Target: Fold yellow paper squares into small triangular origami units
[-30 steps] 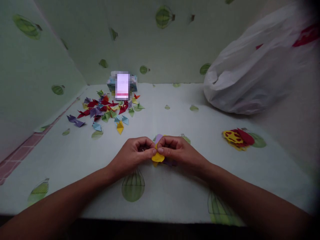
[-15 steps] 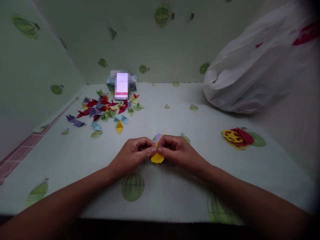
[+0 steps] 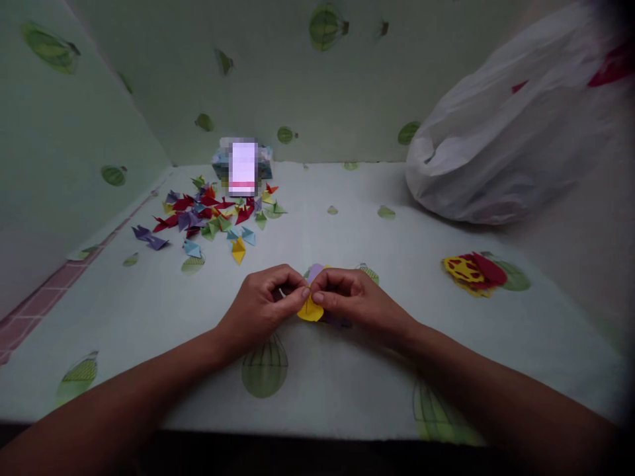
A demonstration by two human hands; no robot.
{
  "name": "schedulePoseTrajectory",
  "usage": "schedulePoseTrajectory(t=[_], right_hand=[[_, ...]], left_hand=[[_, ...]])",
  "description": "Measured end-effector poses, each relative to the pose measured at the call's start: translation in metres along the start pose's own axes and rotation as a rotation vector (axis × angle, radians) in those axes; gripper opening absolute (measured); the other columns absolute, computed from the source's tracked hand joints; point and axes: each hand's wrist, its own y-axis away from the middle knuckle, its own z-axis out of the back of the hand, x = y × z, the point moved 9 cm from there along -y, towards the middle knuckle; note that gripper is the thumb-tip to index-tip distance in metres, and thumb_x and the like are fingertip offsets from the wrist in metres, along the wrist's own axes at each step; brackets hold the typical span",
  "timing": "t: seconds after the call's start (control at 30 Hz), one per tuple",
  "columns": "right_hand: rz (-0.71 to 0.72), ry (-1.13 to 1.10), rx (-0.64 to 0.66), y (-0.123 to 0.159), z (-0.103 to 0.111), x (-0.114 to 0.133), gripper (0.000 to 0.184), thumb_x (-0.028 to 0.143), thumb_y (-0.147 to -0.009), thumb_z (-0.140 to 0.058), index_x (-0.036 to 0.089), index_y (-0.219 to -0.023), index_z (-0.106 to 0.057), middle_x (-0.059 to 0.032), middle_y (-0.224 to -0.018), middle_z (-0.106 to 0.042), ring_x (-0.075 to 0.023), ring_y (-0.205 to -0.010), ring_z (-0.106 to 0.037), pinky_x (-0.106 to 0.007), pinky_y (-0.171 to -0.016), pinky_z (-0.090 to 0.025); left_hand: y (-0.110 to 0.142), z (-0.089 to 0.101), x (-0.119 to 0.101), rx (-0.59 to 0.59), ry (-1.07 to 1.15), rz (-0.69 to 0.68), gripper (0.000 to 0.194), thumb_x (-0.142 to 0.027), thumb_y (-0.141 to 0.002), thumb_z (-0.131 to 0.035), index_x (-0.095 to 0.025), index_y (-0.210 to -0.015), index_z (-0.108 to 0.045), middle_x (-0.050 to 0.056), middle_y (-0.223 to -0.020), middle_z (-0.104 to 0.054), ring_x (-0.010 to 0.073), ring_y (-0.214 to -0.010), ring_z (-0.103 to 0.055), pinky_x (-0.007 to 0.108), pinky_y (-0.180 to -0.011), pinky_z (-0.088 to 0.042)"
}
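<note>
My left hand and my right hand meet near the middle of the table, thumbs and fingertips pinching a small piece of yellow paper between them. A rounded lower edge of that paper hangs below the thumbs, with a thin dark line down it that could be a crease or a thread. Lilac paper shows just behind the fingertips. Darker purple paper peeks out under my right hand; whether it touches the hand is hidden. The fingers cover most of the yellow paper's upper part.
A heap of small folded paper pieces in several colours lies at the back left. Behind it a lit, blurred screen leans on a tissue box. Red and yellow cut-outs lie at right, below a white plastic bag.
The left fingertips have risen slightly, and the yellow paper has shifted a little left and turned, now showing a dark line. Both hands keep their pinch.
</note>
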Motion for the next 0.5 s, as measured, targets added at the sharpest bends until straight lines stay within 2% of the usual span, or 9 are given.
schedulePoseTrajectory(t=[0.33, 0.5], right_hand=[[0.022, 0.109, -0.018, -0.0004, 0.0011, 0.0008, 0.013, 0.027, -0.082, -0.065, 0.016, -0.075, -0.063, 0.004, -0.062, -0.052, -0.0063, -0.051, -0.041, -0.02, -0.046, -0.03], [0.064, 0.168, -0.053, 0.0001, 0.0032, 0.0031, 0.012, 0.025, -0.082, -0.064, 0.016, -0.073, -0.063, 0.003, -0.062, -0.053, -0.0076, -0.053, -0.043, -0.021, -0.047, -0.031]], left_hand=[[0.0003, -0.0011, -0.0007, -0.027, -0.01, -0.026, 0.012, -0.023, -0.085, -0.061, -0.016, -0.075, -0.064, 0.0, -0.072, -0.061, 0.0112, -0.065, -0.054, 0.023, -0.059, -0.041], [-0.0017, -0.0026, 0.0012, 0.006, -0.023, -0.011, 0.012, -0.024, -0.085, -0.061, -0.016, -0.077, -0.065, 0.0, -0.073, -0.062, 0.0121, -0.067, -0.055, 0.023, -0.061, -0.042]])
